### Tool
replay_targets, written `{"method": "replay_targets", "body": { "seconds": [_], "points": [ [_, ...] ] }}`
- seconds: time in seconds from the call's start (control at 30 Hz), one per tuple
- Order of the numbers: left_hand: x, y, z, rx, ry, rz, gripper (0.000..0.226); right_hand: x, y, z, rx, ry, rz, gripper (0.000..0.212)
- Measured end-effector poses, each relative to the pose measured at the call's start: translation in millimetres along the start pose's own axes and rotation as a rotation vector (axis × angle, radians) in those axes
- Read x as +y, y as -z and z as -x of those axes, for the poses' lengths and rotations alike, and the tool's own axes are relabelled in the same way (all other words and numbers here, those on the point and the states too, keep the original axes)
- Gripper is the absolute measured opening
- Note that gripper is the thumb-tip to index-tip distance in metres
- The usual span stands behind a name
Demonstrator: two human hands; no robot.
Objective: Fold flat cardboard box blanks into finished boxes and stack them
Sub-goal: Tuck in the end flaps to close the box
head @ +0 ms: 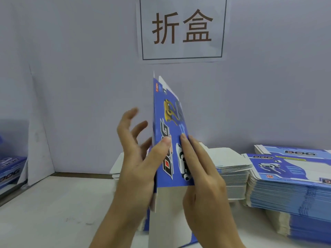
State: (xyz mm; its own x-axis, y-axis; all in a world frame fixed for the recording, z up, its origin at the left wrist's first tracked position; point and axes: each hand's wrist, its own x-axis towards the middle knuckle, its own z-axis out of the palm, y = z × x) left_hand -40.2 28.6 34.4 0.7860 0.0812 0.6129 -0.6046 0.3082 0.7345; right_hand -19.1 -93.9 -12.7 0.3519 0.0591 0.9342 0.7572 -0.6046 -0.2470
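A blue printed box blank [169, 122] with dog pictures stands upright in front of me, its plain grey flap [168, 212] hanging at the bottom. My left hand [138, 161] is at its left edge, thumb pressed on the printed face, the other fingers spread behind and beside it. My right hand [200, 169] lies along the right edge with straight fingers on the face. A tall stack of flat blue blanks [290, 185] sits at the right.
A second stack of flat blanks, white side up [231, 169], lies behind my hands. Blue boxes [10, 169] show at the left edge behind a white partition. A paper sign [182, 29] hangs on the wall. The pale tabletop [53, 212] lies at the lower left.
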Motion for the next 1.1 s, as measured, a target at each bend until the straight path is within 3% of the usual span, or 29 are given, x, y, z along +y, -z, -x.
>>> {"method": "replay_targets", "body": {
  "seconds": [0.07,0.1,0.13,0.17,0.23,0.3,0.33,0.4,0.47,0.57,0.63,0.7,0.8,0.87,0.93,0.97,1.03,1.1],
  "points": [
    [2.1,4.5,-10.6,0.039,0.120,0.030,0.111,-2.8,1.2,-1.4,0.037,0.029,-0.003,0.063],
    [4.9,9.7,-12.6,-0.029,0.153,0.040,0.137,-3.7,2.0,-1.9,0.045,0.041,-0.014,0.059],
    [8.6,17.4,-6.9,-0.087,0.176,0.061,0.144,-3.6,2.8,-2.3,0.048,0.051,-0.032,0.050],
    [8.7,23.0,-1.5,-0.143,0.188,0.070,0.127,-3.5,3.0,-2.5,0.042,0.055,-0.056,0.042],
    [12.0,17.2,-6.6,-0.112,0.328,0.038,0.061,-1.8,3.5,-1.5,0.035,0.049,-0.101,0.046],
    [6.4,19.4,-3.5,-0.085,0.357,-0.013,0.031,1.4,8.6,-0.3,0.001,0.020,-0.187,0.059],
    [4.5,24.2,-0.7,-0.083,0.329,-0.011,0.032,3.1,14.2,-0.3,-0.051,-0.005,-0.254,0.071],
    [2.0,32.9,-2.6,-0.080,0.287,-0.027,0.057,6.6,29.7,-5.8,-0.230,-0.117,-0.405,0.092],
    [-0.1,37.1,-5.5,-0.097,0.259,-0.073,0.078,17.8,43.7,-13.2,-0.347,-0.320,-0.632,0.099],
    [-1.8,36.4,-3.4,-0.280,0.226,-0.108,0.075,23.3,55.0,-27.3,-0.325,-0.597,-0.874,0.078],
    [-4.0,30.4,-0.2,-0.468,0.234,-0.152,0.070,30.5,57.3,-28.3,-0.279,-0.645,-0.892,0.113],
    [-6.5,24.7,2.9,-0.550,0.289,-0.223,0.071,32.1,59.0,-26.3,-0.213,-0.657,-0.949,0.100],
    [-10.6,23.1,1.4,-0.544,0.340,-0.229,0.080,28.8,62.4,-21.0,-0.168,-0.667,-0.969,0.075],
    [-9.0,19.3,-0.4,-0.475,0.335,-0.177,0.104,30.2,61.5,-20.9,-0.136,-0.655,-0.805,0.064],
    [-6.4,16.3,0.2,-0.280,0.327,-0.113,0.126,24.6,58.6,-21.8,-0.234,-0.590,-0.694,0.074],
    [-4.4,14.6,0.9,-0.206,0.351,-0.085,0.126,20.7,55.8,-21.1,-0.280,-0.565,-0.682,0.080],
    [-1.0,10.1,1.3,-0.117,0.334,-0.049,0.104,15.2,51.2,-18.2,-0.305,-0.519,-0.667,0.069],
    [1.6,8.7,1.0,-0.030,0.196,-0.067,0.078,11.8,49.3,-16.2,-0.319,-0.507,-0.662,0.048]
  ]
}}
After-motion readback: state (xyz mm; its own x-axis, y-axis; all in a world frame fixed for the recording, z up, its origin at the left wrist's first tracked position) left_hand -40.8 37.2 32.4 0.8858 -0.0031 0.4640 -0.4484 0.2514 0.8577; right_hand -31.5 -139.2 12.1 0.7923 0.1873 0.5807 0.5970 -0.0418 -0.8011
